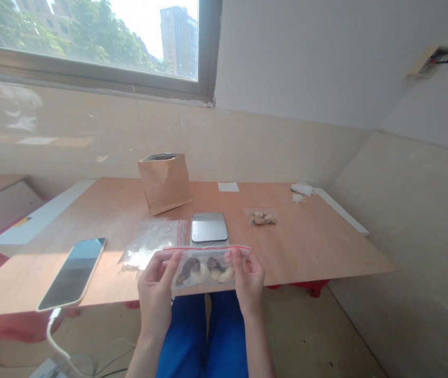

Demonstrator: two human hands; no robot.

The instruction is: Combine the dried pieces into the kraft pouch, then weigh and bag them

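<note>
Both my hands hold a clear zip bag (pixel 204 269) with a red seal strip along its top, just above my lap at the table's front edge. My left hand (pixel 156 286) grips its left end, and my right hand (pixel 247 281) grips its right end. Inside lie pale curved nuts, probably cashews, and dark brown pieces. Beyond the bag sits a flat digital kitchen scale (pixel 209 227). A flattened, clear plastic bag (pixel 153 242) lies just beyond my left hand.
On the wooden table (pixel 318 252) are a small bag of nuts (pixel 261 217), a kraft paper pouch (pixel 164 182), a white paper slip (pixel 228 187) and white scraps (pixel 301 189). A smartphone (pixel 72 274) with a white charging cable lies at the left. Walls border the far and right sides.
</note>
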